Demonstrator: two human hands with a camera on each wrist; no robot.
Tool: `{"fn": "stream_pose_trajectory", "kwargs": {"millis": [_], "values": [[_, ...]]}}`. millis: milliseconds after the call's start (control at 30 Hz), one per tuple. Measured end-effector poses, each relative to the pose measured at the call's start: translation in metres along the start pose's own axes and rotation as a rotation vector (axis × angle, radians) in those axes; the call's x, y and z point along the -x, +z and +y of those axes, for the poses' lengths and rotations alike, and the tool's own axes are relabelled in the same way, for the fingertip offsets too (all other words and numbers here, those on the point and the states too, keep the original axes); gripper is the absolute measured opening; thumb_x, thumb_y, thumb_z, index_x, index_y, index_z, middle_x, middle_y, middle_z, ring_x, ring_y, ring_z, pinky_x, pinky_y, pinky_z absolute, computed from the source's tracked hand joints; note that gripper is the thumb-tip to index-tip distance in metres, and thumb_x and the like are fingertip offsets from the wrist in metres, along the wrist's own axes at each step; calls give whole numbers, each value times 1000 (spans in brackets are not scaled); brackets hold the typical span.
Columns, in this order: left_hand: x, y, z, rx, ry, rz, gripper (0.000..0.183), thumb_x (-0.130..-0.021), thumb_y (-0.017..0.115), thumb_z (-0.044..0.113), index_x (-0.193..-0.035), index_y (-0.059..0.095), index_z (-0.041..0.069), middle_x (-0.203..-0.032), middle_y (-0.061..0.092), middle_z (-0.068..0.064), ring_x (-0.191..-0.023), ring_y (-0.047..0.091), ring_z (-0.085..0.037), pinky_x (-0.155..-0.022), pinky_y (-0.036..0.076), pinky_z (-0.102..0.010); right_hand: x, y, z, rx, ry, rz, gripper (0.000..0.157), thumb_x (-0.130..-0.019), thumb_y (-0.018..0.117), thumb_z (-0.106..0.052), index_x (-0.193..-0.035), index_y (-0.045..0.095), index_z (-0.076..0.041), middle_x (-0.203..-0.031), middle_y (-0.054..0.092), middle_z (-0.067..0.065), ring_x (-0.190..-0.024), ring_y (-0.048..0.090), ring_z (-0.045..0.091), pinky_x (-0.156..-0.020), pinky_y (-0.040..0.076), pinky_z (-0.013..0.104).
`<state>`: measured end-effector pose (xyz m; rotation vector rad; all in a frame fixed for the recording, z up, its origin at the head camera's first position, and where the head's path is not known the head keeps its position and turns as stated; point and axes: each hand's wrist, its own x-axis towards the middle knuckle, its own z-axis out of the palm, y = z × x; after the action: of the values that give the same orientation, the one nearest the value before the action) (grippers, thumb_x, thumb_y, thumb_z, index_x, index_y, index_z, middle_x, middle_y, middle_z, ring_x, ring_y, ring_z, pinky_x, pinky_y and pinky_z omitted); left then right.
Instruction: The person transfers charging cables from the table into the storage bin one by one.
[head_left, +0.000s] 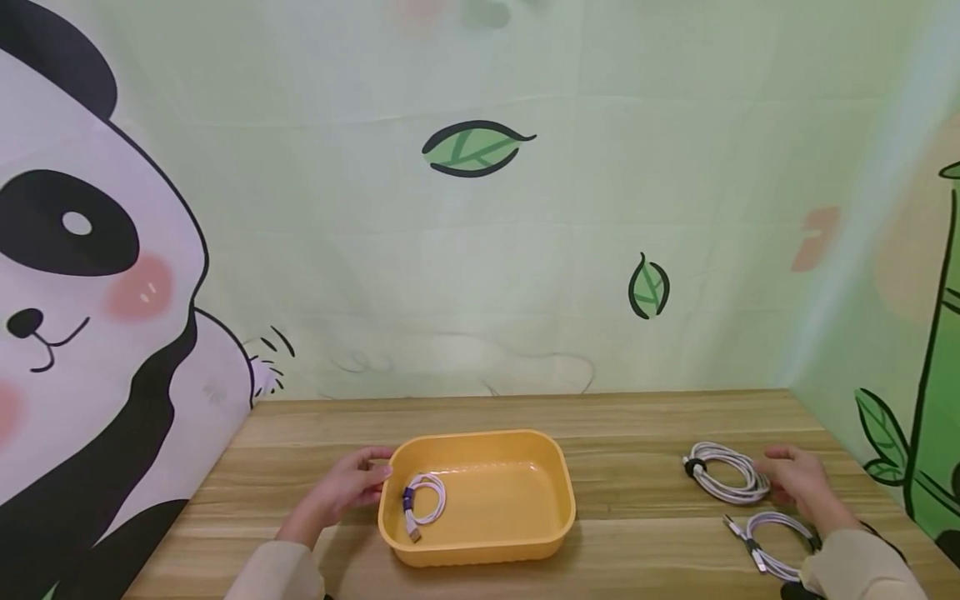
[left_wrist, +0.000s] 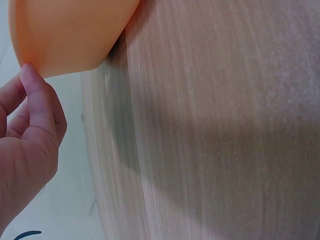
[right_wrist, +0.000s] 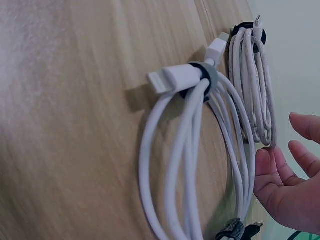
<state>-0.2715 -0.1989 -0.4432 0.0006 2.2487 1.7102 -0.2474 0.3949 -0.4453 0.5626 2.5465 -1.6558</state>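
A yellow plastic basket stands on the wooden table, with a small white USB cable, coiled and tied with a dark blue strap, at its inner left. My left hand is at the basket's left rim; in the left wrist view thumb and finger meet on its edge. On the right, the fingertips of my right hand reach the near end of a coiled white cable with a black strap. Its thumb stands apart from the fingers. Closer lies a second coiled white cable, partly hidden by my right forearm.
A wood-grain table carries everything. Behind it hangs a pale green backdrop with leaves and a large panda at left. A black item shows partly beside my right sleeve at the lower edge.
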Motion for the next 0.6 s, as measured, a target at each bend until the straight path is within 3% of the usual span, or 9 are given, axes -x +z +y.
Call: {"fn": "stream_pose_trajectory", "kwargs": {"millis": [300,600], "values": [[-1,1,-1,1,-13,5,41,-89,51,15,-126,41,0,-88,50,-7,-73,51,-13,-64,49,-24,-3,4,6,-41,15,-20,65,-80,59,-12,-126,22,14,-73,49,-5,-61,49,7,-55,47,26],[-1,1,0,9,-4,-4,41,-89,51,14,-126,40,-1,-88,48,-6,-72,51,-12,-64,49,-23,-4,7,8,-4,0,-1,64,-78,60,-13,-124,25,14,-78,49,0,-63,48,6,-55,47,26]]}}
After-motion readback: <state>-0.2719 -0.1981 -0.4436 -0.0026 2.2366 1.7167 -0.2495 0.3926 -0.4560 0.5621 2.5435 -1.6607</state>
